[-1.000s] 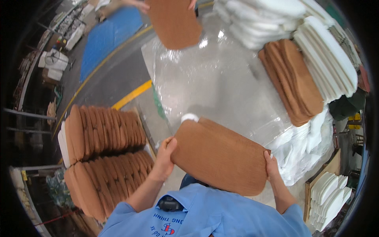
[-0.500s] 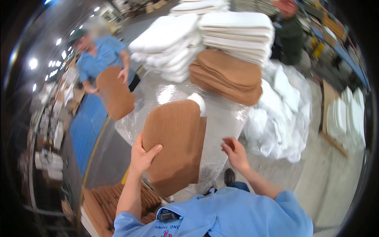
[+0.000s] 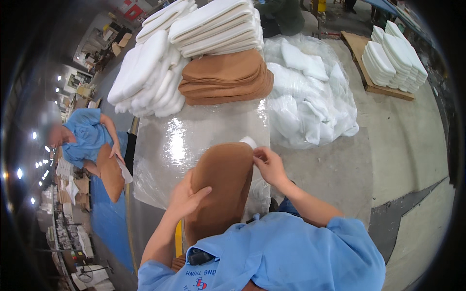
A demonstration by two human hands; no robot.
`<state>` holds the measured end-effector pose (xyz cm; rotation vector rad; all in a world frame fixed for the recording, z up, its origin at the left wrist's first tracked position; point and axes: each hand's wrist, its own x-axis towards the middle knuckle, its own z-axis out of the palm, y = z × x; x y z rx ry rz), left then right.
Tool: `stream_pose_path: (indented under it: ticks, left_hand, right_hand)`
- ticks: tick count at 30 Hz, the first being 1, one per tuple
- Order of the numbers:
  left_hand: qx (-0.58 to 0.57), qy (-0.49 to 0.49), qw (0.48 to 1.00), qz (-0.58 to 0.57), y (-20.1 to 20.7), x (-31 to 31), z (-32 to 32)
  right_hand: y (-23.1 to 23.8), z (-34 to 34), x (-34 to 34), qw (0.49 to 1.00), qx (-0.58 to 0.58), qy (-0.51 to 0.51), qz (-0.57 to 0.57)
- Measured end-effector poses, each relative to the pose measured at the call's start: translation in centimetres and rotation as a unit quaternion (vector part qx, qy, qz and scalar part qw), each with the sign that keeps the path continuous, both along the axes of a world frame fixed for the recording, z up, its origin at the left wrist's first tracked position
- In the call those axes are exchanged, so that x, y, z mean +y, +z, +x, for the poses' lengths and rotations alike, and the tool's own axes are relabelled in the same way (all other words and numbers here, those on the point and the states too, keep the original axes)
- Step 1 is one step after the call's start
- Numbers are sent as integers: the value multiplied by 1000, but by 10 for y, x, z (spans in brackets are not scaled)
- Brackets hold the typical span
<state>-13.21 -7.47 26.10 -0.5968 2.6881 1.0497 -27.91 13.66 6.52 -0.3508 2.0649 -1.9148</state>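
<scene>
A brown, rounded fabric pad [image 3: 221,179] stands tilted in front of my chest. My left hand [image 3: 188,194] grips its left edge, thumb on the near face and fingers behind. My right hand [image 3: 268,164] is at the pad's upper right edge, its thumb and fingertips pinched together there. Just beside those fingertips, a small white round piece [image 3: 249,142] shows past the pad's top corner; what it belongs to is hidden. Beneath lies a table [image 3: 160,165] wrapped in clear plastic film.
Brown pads [image 3: 225,80] are stacked on the table's far side, by folded white pads [image 3: 218,29] and a softer white pile [image 3: 145,77]. Right of the table sits a plastic-wrapped white bundle [image 3: 310,97]. A co-worker [image 3: 94,138] at left holds a brown pad. White stacks [image 3: 393,58] stand on a board.
My right hand has moved in from the right to the pad's upper edge. My view has turned to the right, and the pad in my left hand stands narrower.
</scene>
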Motion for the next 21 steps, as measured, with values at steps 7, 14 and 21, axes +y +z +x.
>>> stream_pose_path:
  ticks: [7, 14, 21]
  left_hand:
    - [23, -100, 991, -82, -75, 32, 7]
    - [163, -42, 981, 97, -68, 34, 89]
    - [-180, 83, 958, 207, -182, 51, 286]
  right_hand:
    - [61, 16, -10, 943, 326, 59, 28]
    - [21, -6, -6, 919, 309, 110, 218]
    - [21, 0, -29, 916, 338, 98, 193]
